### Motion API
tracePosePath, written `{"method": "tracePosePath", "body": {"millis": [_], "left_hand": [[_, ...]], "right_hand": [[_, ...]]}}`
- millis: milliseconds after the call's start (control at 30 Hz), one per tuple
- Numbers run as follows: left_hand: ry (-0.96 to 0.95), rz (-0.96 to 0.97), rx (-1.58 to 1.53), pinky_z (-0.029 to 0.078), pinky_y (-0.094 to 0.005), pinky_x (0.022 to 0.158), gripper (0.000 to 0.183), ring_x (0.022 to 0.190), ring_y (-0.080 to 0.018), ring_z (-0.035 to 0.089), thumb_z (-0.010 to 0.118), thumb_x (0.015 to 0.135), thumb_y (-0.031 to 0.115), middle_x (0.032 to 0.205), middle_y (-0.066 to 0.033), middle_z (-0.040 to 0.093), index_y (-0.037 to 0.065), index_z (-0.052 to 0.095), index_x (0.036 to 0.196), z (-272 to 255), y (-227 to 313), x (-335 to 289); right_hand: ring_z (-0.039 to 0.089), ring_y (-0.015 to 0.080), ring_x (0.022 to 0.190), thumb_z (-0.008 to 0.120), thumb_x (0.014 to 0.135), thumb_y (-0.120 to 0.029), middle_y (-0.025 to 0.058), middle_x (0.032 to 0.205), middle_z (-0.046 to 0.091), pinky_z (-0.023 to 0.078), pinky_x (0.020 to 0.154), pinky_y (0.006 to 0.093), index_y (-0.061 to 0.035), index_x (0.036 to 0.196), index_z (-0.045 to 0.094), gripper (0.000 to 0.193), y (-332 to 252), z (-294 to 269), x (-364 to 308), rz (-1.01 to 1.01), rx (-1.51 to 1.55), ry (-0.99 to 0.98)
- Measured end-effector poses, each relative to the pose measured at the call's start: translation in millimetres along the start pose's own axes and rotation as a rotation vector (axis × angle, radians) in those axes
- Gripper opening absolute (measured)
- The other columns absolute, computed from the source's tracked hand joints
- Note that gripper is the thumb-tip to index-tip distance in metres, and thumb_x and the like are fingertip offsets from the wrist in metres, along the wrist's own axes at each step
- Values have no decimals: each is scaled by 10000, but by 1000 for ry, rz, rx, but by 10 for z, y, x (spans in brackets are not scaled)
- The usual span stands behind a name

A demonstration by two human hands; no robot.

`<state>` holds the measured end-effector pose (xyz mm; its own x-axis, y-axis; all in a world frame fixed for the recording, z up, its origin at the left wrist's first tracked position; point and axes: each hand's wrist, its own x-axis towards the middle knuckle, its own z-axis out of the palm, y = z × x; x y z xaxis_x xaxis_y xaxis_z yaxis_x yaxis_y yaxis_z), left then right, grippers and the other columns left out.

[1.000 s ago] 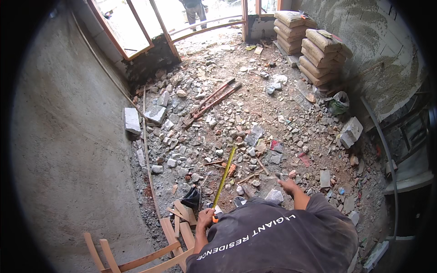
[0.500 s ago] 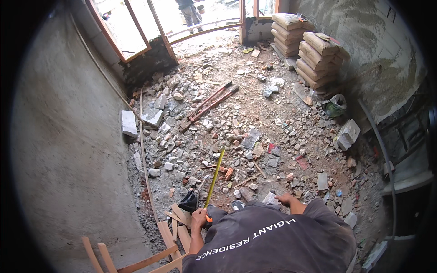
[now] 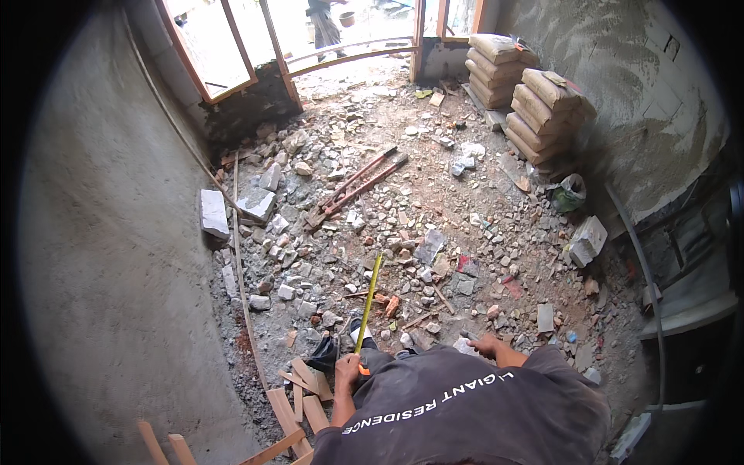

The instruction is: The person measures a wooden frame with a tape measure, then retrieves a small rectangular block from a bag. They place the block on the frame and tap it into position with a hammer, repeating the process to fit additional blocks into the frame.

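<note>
Holding steady on the feed from afar, and there it is: my left grip (image 3: 346, 372) is curled closed around a tape measure (image 3: 364, 370), a patch of orange showing on the case! Out runs the yellow blade (image 3: 369, 302), stretching away from the dark shirt (image 3: 465, 407) and over the rubble; whether its far end touches ground, I can't tell. Just beside it pokes a shoe (image 3: 356, 330).

Over to my right grip (image 3: 488, 346), well apart from the left, fingers folded round something short and dark (image 3: 468, 335), too small for me to name. Down by my left forearm, cut wooden boards (image 3: 284, 412) lie scattered and overlapping, with a black object (image 3: 321, 355) near them. Farther up the floor, a long tool with red handles (image 3: 368, 185) rests across the stones, a bolt cutter by its look.

Off to the right rise two stacks of paper sacks (image 3: 542, 112), a green bag (image 3: 570, 194) below them, then a pale block (image 3: 589, 242). And beyond the wooden frame (image 3: 353, 60), a person (image 3: 324, 27) stands outside, near a bucket (image 3: 346, 18)!
</note>
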<state>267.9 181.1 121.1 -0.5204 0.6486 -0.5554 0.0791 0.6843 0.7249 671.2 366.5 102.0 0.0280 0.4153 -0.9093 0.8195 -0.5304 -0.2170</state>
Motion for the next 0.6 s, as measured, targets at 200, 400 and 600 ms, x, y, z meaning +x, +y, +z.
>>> {"method": "tracePosePath", "body": {"millis": [200,400,600], "left_hand": [[-61,49,88,475,-343,706,351,757,-236,644,535,826,300,795,-149,677,-11,679,903,-475,263,623],[-95,139,107,473,-339,691,349,735,-207,639,527,839,320,759,-145,666,11,689,850,-778,791,1146],[-133,120,74,457,-372,688,367,726,-244,614,540,839,364,760,-156,648,22,673,829,-961,1076,1535]], "right_hand": [[463,184,440,677,787,-508,72,552,510,341,416,333,17,846,659,529,-228,68,92,34,13,-38],[431,163,415,668,801,-488,47,538,493,327,396,332,17,828,657,505,-892,299,-70,-30,204,35],[657,275,829,571,784,-635,170,857,685,503,752,370,-37,1000,704,649,-1189,612,-31,-57,-83,14]]}}
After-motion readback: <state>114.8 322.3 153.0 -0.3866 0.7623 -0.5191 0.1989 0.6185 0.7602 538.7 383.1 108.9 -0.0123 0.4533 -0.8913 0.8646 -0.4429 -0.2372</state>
